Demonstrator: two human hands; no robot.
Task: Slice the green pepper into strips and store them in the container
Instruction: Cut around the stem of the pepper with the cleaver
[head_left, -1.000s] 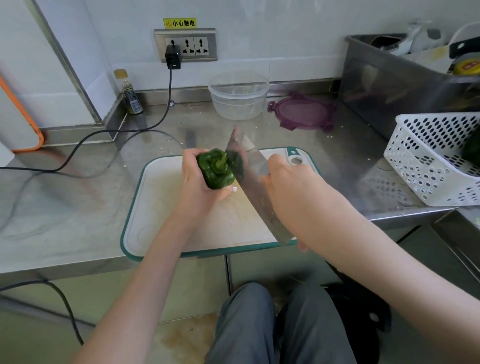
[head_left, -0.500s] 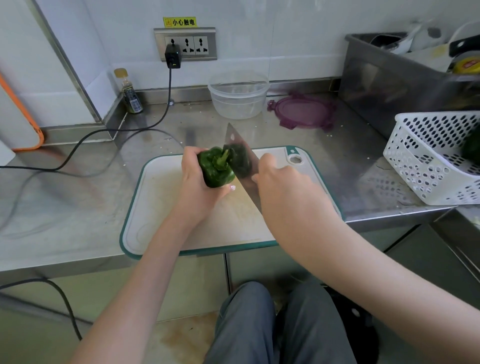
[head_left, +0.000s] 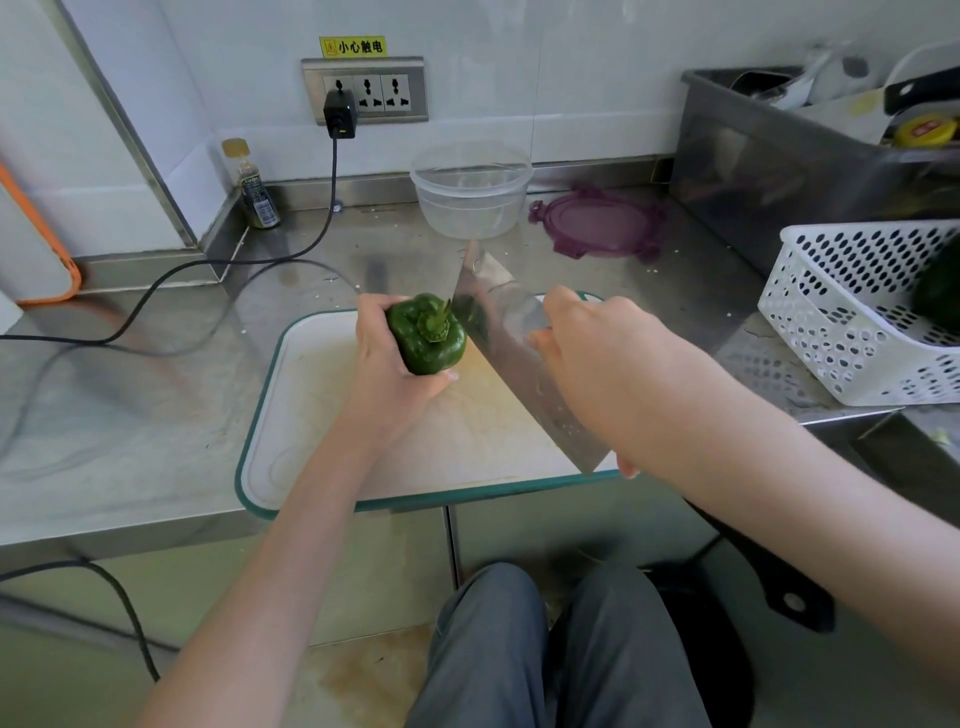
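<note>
— Two hands at work: which grip matters most just now?

— Both. The left hand (head_left: 387, 364) is the left grip, curled round the green pepper (head_left: 427, 332) and holding it just above the cutting board (head_left: 311, 415); I cannot tell whether it touches the board. The right hand (head_left: 587, 348) is the right grip, clenched on the cleaver (head_left: 511, 332), with its handle hidden inside the fist.

— How does the pepper lie from the blade?

— Immediately to the left of it. The flat of the blade stands beside the pepper's right flank, apparently touching near the stem (head_left: 435, 321), and the steel mirrors the green. The pepper's long axis tilts up toward the camera, stem end showing. The blade's long edge runs from the far tip, near the clear plastic bowl (head_left: 470, 189), back toward the board's near edge.

— Which hand is nearer the pepper?

— The left, which is wrapped round it; the right sits just beside, across the blade.

— How does the pepper look?

— Whole, dark and glossy, lobed, with a short pale-green stem. No cut shows, so I judge that slicing has not begun.

— Farther out?

— The bowl stands empty at the back of the bench (head_left: 130, 415), with a purple lid (head_left: 597, 223) beside it and a white perforated basket (head_left: 857, 312) on the right
</note>
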